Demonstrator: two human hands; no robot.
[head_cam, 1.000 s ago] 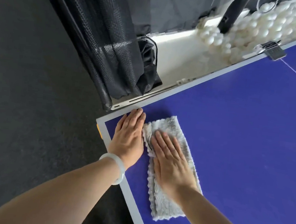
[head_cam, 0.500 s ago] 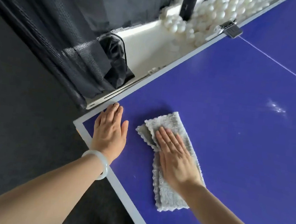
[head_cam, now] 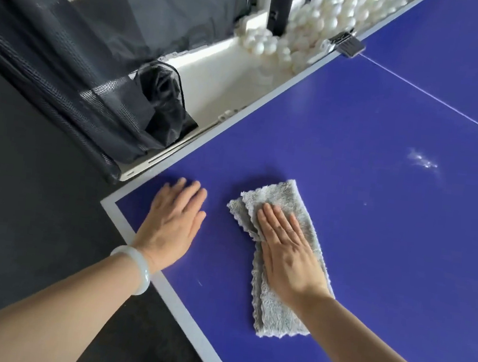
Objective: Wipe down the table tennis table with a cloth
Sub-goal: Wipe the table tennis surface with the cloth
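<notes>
The blue table tennis table (head_cam: 360, 223) fills the right half of the view, its white-edged corner at the lower left. A folded grey fluffy cloth (head_cam: 280, 312) lies flat on it near that corner. My right hand (head_cam: 287, 245) presses on the cloth with straight fingers. My left hand (head_cam: 173, 221), with a white bangle on the wrist, rests flat on the bare blue surface just left of the cloth, close to the corner. A whitish smudge (head_cam: 422, 161) marks the table farther right.
A white tray (head_cam: 212, 89) along the table's far edge holds several white balls (head_cam: 307, 26) and a black post. Black mesh netting (head_cam: 93, 92) hangs over the tray's left end. A dark clamp (head_cam: 349, 46) sits on the edge. Dark floor lies to the left.
My right hand has slid the cloth to the right, away from the corner. My left hand stays flat by the corner, so the gap between the hands has grown.
</notes>
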